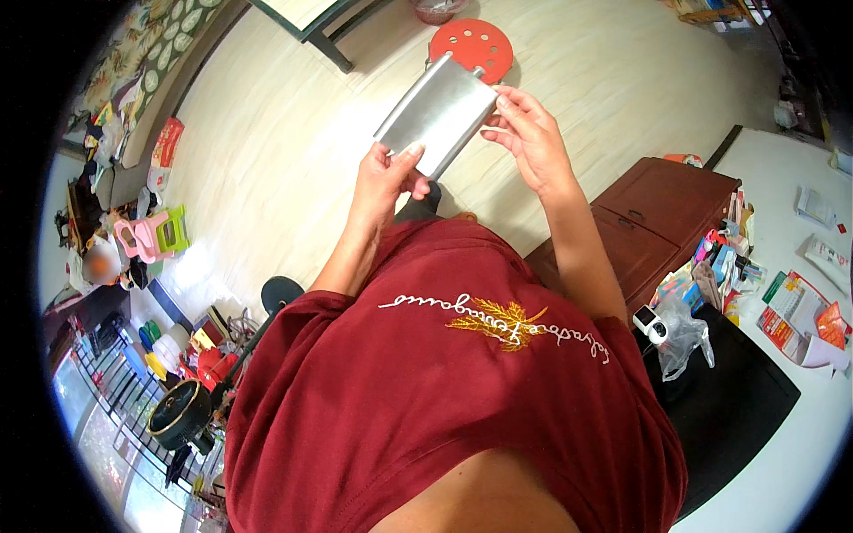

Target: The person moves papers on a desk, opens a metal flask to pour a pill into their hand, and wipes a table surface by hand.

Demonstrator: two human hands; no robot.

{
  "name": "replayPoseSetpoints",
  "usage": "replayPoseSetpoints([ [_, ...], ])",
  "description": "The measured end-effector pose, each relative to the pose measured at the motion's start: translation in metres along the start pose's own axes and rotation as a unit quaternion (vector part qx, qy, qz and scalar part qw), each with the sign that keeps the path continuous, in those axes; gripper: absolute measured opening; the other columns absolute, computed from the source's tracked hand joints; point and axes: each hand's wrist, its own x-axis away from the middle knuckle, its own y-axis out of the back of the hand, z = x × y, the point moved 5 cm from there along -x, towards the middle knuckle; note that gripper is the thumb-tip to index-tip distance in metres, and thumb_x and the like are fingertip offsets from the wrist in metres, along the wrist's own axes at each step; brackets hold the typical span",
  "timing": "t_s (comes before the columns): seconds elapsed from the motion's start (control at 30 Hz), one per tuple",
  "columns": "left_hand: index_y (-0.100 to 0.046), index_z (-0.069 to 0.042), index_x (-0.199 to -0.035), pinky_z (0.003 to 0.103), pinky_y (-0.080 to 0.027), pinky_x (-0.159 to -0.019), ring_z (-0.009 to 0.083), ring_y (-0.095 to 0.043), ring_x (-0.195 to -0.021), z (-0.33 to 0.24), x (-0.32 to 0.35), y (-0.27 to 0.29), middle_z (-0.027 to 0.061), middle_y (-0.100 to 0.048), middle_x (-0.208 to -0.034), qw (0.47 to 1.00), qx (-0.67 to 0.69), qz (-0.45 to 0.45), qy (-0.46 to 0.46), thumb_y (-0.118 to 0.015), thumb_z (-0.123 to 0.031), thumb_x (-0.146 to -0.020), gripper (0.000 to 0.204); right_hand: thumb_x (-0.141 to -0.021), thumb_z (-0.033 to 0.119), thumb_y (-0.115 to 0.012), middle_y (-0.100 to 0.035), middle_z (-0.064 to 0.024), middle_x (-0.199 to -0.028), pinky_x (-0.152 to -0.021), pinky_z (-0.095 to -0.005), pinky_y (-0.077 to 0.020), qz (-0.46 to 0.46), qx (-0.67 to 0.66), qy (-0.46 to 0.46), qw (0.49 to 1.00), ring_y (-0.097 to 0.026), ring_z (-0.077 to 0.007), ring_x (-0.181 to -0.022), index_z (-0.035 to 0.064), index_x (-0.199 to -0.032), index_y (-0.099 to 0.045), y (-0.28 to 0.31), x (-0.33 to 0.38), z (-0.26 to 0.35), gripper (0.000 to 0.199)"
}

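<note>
A flat silver metal hip flask is held up in front of me, tilted, with a small stub like a neck or cap at its far end. My left hand grips the near end, its thumb lying across the broad face. At the flask's far right corner, my right hand has its thumb and index finger pinched against the edge. The other fingers of that hand curl loosely beside the flask's side. What lies under the flask is hidden.
Beyond the flask, a round red stool with holes stands on the pale floor. A dark-red wooden cabinet is to the right, beside a cluttered white surface. At left are a pink-and-green plastic stool and a black fan.
</note>
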Motion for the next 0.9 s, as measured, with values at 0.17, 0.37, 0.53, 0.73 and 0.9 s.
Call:
replayPoseSetpoints([
  [0.17,-0.048,0.001,-0.099,0.025,-0.047,-0.049,0.0149,-0.058,-0.054,-0.032,0.002,-0.019,0.0091,-0.059,-0.069,0.991,-0.078,0.077,-0.072,-0.064,-0.020,-0.083,0.031,-0.089,0.016,-0.054,-0.058,-0.0096,-0.100,-0.078,-0.0331,-0.0497,-0.030,-0.058,-0.062,0.996,-0.057,-0.0196,-0.090,0.0000,-0.105,-0.052,0.015,-0.018,-0.028,0.023],
  [0.37,-0.048,-0.001,-0.103,0.022,-0.046,-0.052,0.0111,-0.058,-0.059,-0.037,-0.007,-0.032,0.0106,-0.064,-0.078,0.989,-0.016,0.121,-0.083,-0.064,-0.011,-0.082,0.028,-0.091,0.017,-0.050,-0.058,-0.0085,-0.102,-0.087,-0.0346,-0.0459,0.005,-0.142,-0.132,0.981,-0.057,-0.0197,-0.096,0.0009,-0.104,-0.053,0.016,-0.026,-0.051,0.021],
  [0.53,-0.048,0.000,-0.104,0.022,-0.047,-0.052,0.0107,-0.058,-0.058,-0.035,-0.015,-0.026,0.0110,-0.064,-0.078,0.990,-0.023,0.119,-0.069,-0.064,-0.009,-0.082,0.029,-0.091,0.019,-0.049,-0.058,-0.0084,-0.103,-0.088,-0.0339,-0.0450,-0.016,-0.147,-0.155,0.977,-0.056,-0.0189,-0.097,0.0014,-0.104,-0.053,0.015,-0.030,-0.062,0.022],
  [0.73,-0.047,0.000,-0.104,0.022,-0.048,-0.053,0.0111,-0.058,-0.059,-0.035,-0.024,-0.019,0.0114,-0.064,-0.078,0.990,-0.011,0.125,-0.065,-0.065,-0.007,-0.081,0.030,-0.091,0.020,-0.050,-0.058,-0.0080,-0.102,-0.089,-0.0328,-0.0448,-0.021,-0.159,-0.178,0.971,-0.055,-0.0181,-0.096,0.0026,-0.105,-0.053,0.013,-0.036,-0.071,0.022],
  [0.9,-0.047,0.000,-0.102,0.022,-0.047,-0.053,0.0115,-0.058,-0.060,-0.038,-0.034,-0.016,0.0103,-0.063,-0.078,0.992,-0.009,0.117,-0.051,-0.066,-0.007,-0.080,0.030,-0.090,0.018,-0.050,-0.058,-0.0069,-0.100,-0.091,-0.0319,-0.0443,-0.036,-0.194,-0.209,0.958,-0.055,-0.0173,-0.097,0.0030,-0.105,-0.053,0.008,-0.040,-0.082,0.021],
])
